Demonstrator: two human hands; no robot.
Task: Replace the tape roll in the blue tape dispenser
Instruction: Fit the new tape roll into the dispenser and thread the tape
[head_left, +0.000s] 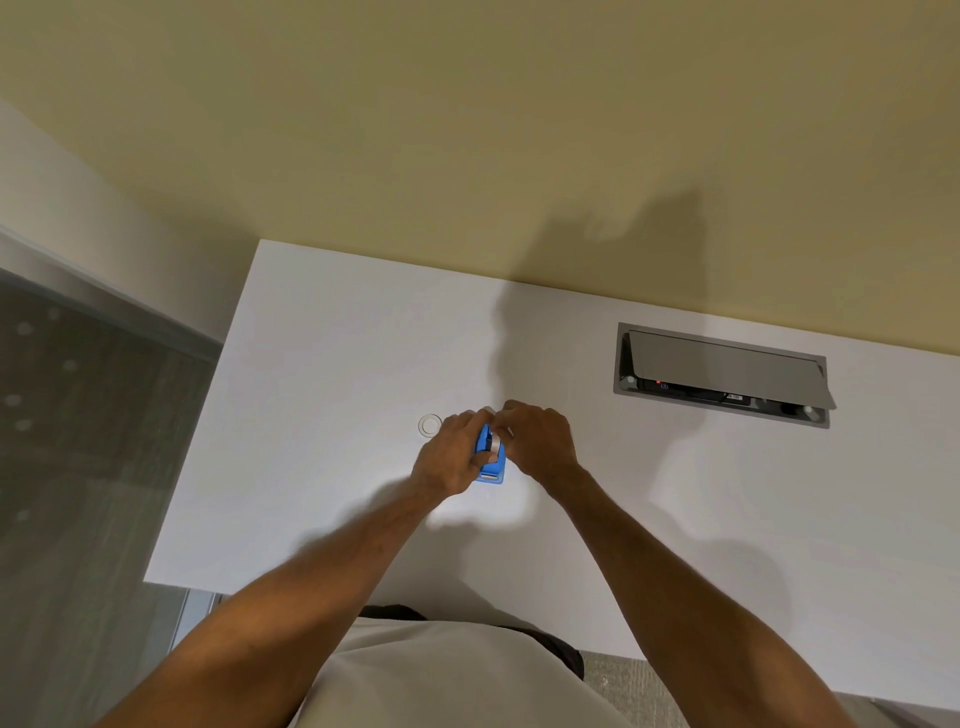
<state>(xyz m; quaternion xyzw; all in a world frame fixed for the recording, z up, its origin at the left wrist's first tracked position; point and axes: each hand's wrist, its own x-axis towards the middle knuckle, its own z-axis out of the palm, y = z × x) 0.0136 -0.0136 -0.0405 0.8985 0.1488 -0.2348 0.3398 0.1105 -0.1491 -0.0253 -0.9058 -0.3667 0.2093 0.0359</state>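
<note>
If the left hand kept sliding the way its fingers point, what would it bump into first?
Probably the right hand. The left hand points right, across the blue tape dispenser it grips, and their fingertips nearly meet already. Depth is hard to judge.

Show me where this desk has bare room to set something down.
Free: the left part of the desk, left of the clear ring; the near right, below the hatch. Crowded: the middle, where both hands hold the dispenser.
</note>
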